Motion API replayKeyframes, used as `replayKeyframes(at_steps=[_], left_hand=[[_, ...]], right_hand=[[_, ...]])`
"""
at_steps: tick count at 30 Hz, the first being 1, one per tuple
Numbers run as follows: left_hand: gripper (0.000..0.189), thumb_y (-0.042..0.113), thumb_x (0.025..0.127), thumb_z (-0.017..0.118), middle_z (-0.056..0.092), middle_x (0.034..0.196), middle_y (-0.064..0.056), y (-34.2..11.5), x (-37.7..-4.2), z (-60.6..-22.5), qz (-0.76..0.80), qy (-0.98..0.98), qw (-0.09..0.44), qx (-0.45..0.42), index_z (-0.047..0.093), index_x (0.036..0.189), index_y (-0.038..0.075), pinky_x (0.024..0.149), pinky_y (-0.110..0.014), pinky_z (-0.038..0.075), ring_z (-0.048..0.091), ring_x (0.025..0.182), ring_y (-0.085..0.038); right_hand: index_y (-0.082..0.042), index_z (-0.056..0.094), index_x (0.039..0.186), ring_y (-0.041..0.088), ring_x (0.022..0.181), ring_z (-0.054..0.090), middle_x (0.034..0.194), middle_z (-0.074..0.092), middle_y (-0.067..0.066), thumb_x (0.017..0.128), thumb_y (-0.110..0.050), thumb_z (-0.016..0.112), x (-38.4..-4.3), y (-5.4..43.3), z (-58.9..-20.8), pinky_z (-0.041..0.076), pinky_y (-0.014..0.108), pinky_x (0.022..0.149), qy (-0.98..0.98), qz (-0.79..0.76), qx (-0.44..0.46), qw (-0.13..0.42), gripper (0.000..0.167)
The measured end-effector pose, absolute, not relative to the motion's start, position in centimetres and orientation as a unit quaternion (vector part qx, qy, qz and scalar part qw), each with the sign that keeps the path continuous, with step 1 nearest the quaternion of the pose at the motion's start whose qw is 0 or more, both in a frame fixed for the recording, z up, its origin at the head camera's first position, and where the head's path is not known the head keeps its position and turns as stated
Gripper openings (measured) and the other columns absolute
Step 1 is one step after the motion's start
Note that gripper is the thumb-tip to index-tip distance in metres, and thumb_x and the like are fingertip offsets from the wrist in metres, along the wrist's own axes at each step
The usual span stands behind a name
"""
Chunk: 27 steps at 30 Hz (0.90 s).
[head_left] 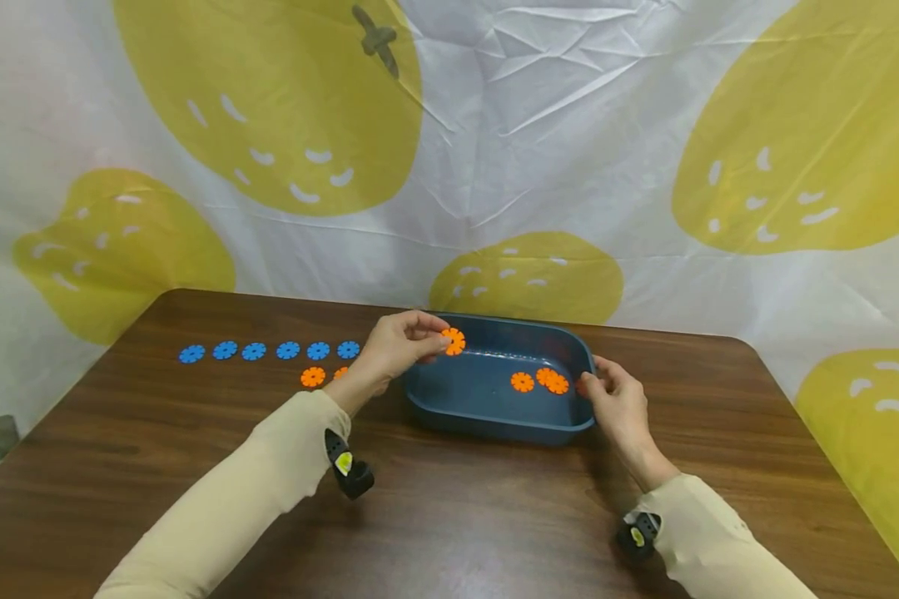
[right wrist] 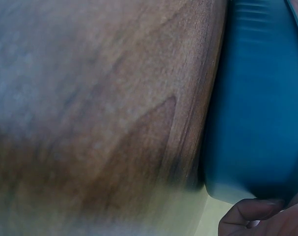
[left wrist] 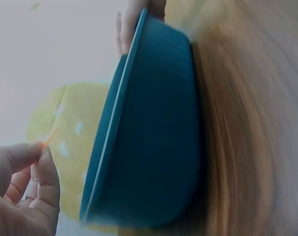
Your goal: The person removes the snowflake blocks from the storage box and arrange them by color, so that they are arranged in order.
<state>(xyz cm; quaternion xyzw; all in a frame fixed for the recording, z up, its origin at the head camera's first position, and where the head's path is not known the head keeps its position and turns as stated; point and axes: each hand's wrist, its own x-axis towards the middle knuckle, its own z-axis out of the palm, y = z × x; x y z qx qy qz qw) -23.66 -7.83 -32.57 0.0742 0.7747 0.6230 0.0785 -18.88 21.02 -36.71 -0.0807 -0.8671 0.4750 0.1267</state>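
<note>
Between thumb and fingertips, my left hand (head_left: 399,345) pinches an orange notched plastic disc (head_left: 454,341) above the left end of a dark blue rectangular basin (head_left: 487,428). The left wrist view shows that disc (left wrist: 50,136) edge-on, apart from the basin wall (left wrist: 153,128). My right hand (head_left: 620,408) grips the basin's right rim, thumb on the near side. In the right wrist view its fingers (right wrist: 252,211) curl at the basin's end. Inside the basin lie a single orange disc (head_left: 522,383) and some overlapping orange discs (head_left: 554,382).
On the brown wooden table (head_left: 494,516), a row of several blue discs (head_left: 253,351) lies left of the basin. An orange disc (head_left: 312,377) sits in front of them, and another (head_left: 340,373) is partly covered by the left forearm. A lemon-print cloth (head_left: 569,150) hangs behind.
</note>
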Motion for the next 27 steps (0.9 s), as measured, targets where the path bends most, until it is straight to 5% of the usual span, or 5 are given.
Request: replayKeyframes(at_steps=[5, 10, 19, 27], left_hand=[[0.027, 0.01, 0.087, 0.068, 0.069, 0.101, -0.013, -10.9, -23.8, -32.9, 0.632, 0.769, 0.073, 0.054, 0.063, 0.112, 0.002, 0.083, -0.04, 0.054, 0.066, 0.082, -0.016], [0.032, 0.012, 0.088, 0.067, 0.07, 0.093, -0.004, -14.3, -23.8, -33.7, 0.621, 0.78, 0.071, 0.029, 0.06, 0.116, 0.0, 0.077, -0.03, 0.055, 0.064, 0.075, -0.009], [0.038, 0.016, 0.092, 0.062, 0.064, 0.09, 0.007, -20.4, -23.5, -35.3, 0.601, 0.796, 0.07, -0.019, 0.054, 0.124, -0.003, 0.083, -0.03, 0.054, 0.066, 0.087, -0.012], [0.041, 0.015, 0.092, 0.06, 0.061, 0.092, 0.006, -24.5, -23.0, -37.0, 0.59, 0.802, 0.071, -0.06, 0.051, 0.126, -0.006, 0.076, -0.021, 0.054, 0.063, 0.079, -0.003]], right_hand=[[0.004, 0.053, 0.128, 0.018, 0.08, 0.069, 0.081, 0.067, 0.012, 0.094, -0.012, 0.053, -18.9, 21.0, -36.7, 0.046, 0.008, 0.063, -0.864, 0.481, -0.081, 0.125, 0.037], [0.004, 0.053, 0.127, 0.022, 0.083, 0.069, 0.077, 0.066, 0.007, 0.094, -0.011, 0.053, -18.8, 21.0, -36.8, 0.046, 0.007, 0.063, -0.865, 0.479, -0.081, 0.127, 0.037], [0.004, 0.051, 0.13, 0.026, 0.087, 0.068, 0.093, 0.066, 0.024, 0.095, -0.012, 0.05, -18.8, 21.0, -36.9, 0.045, 0.006, 0.065, -0.865, 0.481, -0.081, 0.116, 0.038], [0.003, 0.052, 0.129, 0.027, 0.088, 0.068, 0.09, 0.068, 0.019, 0.095, -0.012, 0.051, -18.8, 21.1, -36.9, 0.045, 0.006, 0.065, -0.867, 0.479, -0.082, 0.114, 0.038]])
